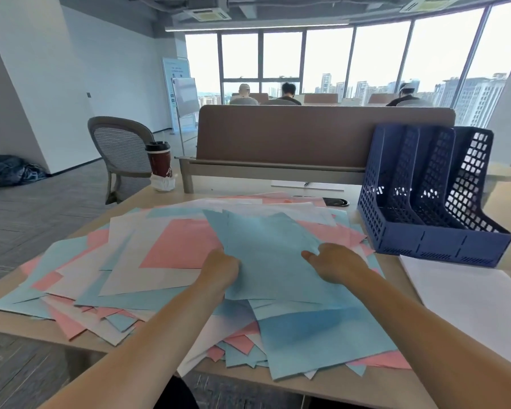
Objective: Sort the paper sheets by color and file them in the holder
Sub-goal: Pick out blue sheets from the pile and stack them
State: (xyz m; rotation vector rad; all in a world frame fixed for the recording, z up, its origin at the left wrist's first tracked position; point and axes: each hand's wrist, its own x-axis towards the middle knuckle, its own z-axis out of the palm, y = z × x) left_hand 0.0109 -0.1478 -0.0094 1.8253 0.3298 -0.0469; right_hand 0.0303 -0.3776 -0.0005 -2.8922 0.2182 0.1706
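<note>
1. Head view, the hands: the left hand [220, 268] is closed on the left edge of the blue sheets [266, 255], knuckles up and fingers tucked under the paper. The right hand [337, 262] has its thumb flat on top of the same sheets. Its fingers are curled out of sight, apparently under the right edge, so it seems to be pinching too.

2. Head view, the paper: the blue sheets lie on top of the pile [174, 246], a loose spread of blue, pink and white sheets covering most of the table [27, 326]. Several blue edges show fanned, not squared. A white stack [469, 305] lies apart at the right, just in front of the holder [425, 246].

3. Head view, the holder: it stands at the far right of the table, near the pile. No paper shows in any of its three slots.

4. Step in hand, as I judge it: still sorting. Blue is being gathered out of the mix, and filing has not started.

5. Next move calls for: lifting the blue sheets clear without dragging pink or white ones along, and tapping the edges square. Then either add more blue from the pile or carry the bunch right and stand it in one slot.

6. Behind: a cup [160, 160], a chair [121, 149] and a divider [307, 134].
</note>
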